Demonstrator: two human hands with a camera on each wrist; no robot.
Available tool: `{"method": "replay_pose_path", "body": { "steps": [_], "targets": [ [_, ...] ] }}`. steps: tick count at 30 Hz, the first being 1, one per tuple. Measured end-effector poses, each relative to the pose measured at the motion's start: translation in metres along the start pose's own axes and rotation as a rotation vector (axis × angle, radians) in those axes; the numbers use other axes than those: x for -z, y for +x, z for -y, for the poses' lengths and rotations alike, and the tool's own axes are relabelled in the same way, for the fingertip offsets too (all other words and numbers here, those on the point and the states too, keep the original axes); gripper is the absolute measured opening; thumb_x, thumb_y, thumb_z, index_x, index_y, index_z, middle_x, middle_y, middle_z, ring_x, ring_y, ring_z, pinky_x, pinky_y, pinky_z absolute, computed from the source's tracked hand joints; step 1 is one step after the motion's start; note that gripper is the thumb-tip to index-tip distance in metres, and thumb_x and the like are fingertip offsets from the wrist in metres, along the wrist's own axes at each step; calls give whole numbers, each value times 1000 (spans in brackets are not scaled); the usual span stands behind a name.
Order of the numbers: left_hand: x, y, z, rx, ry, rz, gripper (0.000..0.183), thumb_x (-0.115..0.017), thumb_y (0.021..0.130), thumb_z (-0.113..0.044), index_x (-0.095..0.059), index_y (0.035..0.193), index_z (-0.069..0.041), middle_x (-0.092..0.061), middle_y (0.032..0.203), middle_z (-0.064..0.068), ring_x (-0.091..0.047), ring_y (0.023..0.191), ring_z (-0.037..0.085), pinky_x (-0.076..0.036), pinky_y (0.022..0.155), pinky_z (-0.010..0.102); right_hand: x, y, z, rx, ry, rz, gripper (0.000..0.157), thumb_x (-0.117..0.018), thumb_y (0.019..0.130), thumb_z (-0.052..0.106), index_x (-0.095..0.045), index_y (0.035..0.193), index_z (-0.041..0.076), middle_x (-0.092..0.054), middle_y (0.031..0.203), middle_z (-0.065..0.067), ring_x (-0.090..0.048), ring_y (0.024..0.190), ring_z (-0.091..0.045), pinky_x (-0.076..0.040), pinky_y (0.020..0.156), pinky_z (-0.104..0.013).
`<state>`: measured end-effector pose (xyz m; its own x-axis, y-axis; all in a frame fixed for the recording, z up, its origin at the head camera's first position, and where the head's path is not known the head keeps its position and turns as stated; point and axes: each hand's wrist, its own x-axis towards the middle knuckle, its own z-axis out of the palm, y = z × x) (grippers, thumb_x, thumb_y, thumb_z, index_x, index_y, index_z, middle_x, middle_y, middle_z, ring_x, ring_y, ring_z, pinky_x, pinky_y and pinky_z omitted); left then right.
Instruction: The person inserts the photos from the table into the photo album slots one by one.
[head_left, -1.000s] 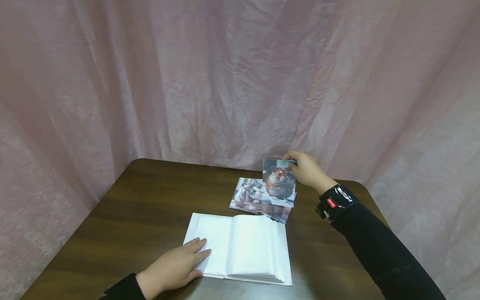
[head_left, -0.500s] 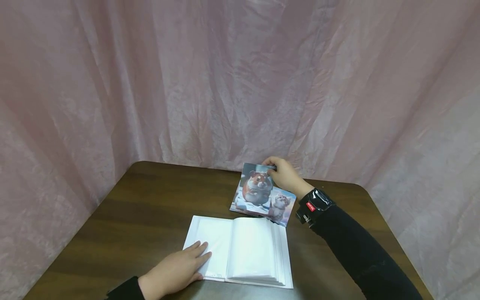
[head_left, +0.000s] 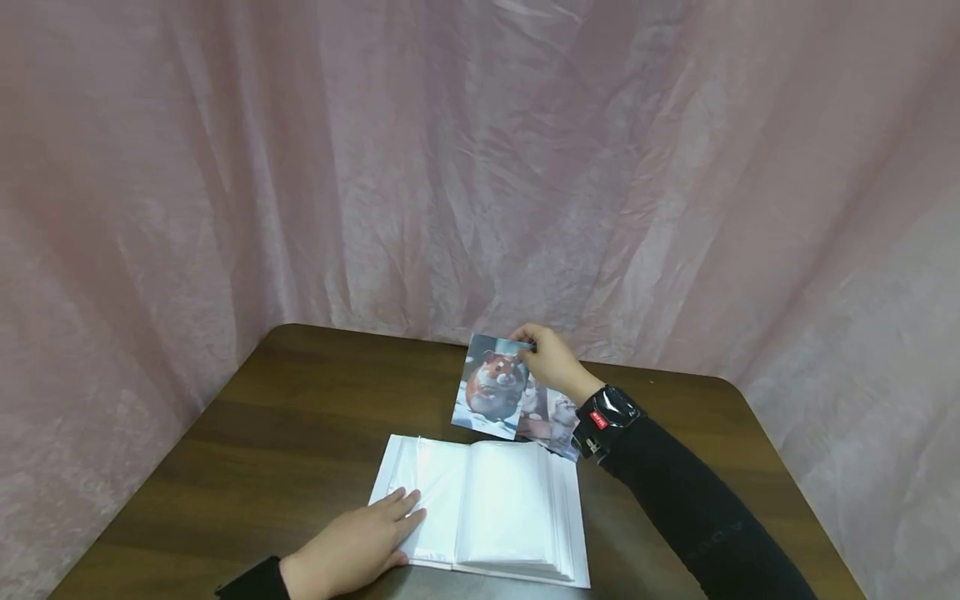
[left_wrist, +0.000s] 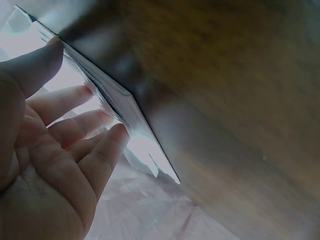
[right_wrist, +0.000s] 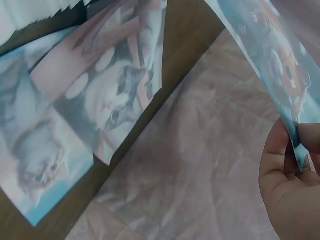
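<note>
An open photo album (head_left: pixel 502 500) with blank white pages lies near the front of the table. My left hand (head_left: pixel 356 537) rests on its left page, fingers spread; the left wrist view shows these fingers (left_wrist: pixel 102 150) extended along the album's edge. With thumb and fingers, my right hand (head_left: pixel 553 362) pinches the upper right corner of a hamster photo (head_left: pixel 493 387), held above the table behind the album. In the right wrist view, the hamster photo (right_wrist: pixel 285 65) is tilted and apart from two kitten photos, a grey-and-white one (right_wrist: pixel 112 100) and a fluffy one (right_wrist: pixel 42 160).
The brown wooden table (head_left: pixel 300 425) has rounded far corners. A pink curtain (head_left: pixel 450 167) hangs right behind its back edge. The kitten photos (head_left: pixel 558 421) overlap just behind the album's right page.
My right hand has carried the hamster photo left, over the kitten photos and past them, uncovering them again. My left hand stays on the album page.
</note>
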<state>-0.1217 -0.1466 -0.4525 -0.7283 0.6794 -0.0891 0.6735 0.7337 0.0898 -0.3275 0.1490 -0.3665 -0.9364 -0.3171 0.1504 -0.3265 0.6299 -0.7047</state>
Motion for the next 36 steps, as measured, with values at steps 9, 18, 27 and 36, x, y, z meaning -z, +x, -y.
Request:
{"method": "replay_pose_path", "body": {
  "steps": [9,18,27,36],
  "targets": [
    [-3,1,-3,12,-31,14,50,-64,97,-36,-60,140,-10,-53,147,11,-51,134,30,-53,97,43,-21,5,6,-70,46,-24,18,-60,95,-2,-66,111,2,-65,96,-11,-54,68,-13,-45,58,-24],
    [-1,5,-2,-17,6,-12,51,-62,98,-38,-59,140,-9,-53,147,13,-51,134,31,-52,98,41,-31,14,20,-93,116,-61,18,-59,96,0,-66,113,4,-62,99,-9,-51,67,-13,-43,56,-24],
    [0,6,1,-8,5,5,51,-64,97,-37,-59,140,-11,-53,147,12,-51,134,30,-51,99,42,-49,20,13,-120,159,-82,18,-60,96,-1,-66,111,5,-65,95,-7,-49,62,-12,-40,53,-23],
    [1,9,1,-8,-3,-10,51,-66,96,-34,-59,140,-10,-54,146,13,-51,134,32,-50,100,42,-60,24,7,-121,210,-104,20,-59,94,-3,-65,112,3,-64,97,-9,-47,60,-11,-40,51,-22]
  ]
}}
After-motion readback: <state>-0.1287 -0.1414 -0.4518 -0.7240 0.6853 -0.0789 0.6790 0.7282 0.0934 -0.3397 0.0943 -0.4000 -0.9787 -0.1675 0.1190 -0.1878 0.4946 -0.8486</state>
